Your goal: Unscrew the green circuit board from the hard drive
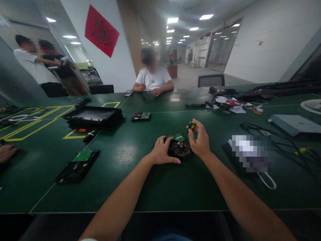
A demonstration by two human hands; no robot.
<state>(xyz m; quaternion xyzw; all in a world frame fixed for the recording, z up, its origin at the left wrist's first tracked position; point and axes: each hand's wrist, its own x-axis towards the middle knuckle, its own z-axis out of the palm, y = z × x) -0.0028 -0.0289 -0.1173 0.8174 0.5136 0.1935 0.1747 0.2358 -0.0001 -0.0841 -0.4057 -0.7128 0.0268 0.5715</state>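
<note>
A black hard drive with a green circuit board [181,147] lies on the green table [120,190] in front of me. My left hand [162,150] grips its left side, with the thumb along the near edge and the fingers at the far left corner. Above the drive's right side, my right hand [200,139] pinches a small screwdriver with a yellow and black handle [192,126]. Its tip is too small to make out. A second drive [79,164] lies to the left, and a third [141,116] sits farther back.
Black trays [92,116] stand back left. At right are a blurred device [250,152], cables [288,142], a grey box [296,124] and red scissors [232,103]. A person [152,78] sits across; another person's hand [7,153] rests at the left edge.
</note>
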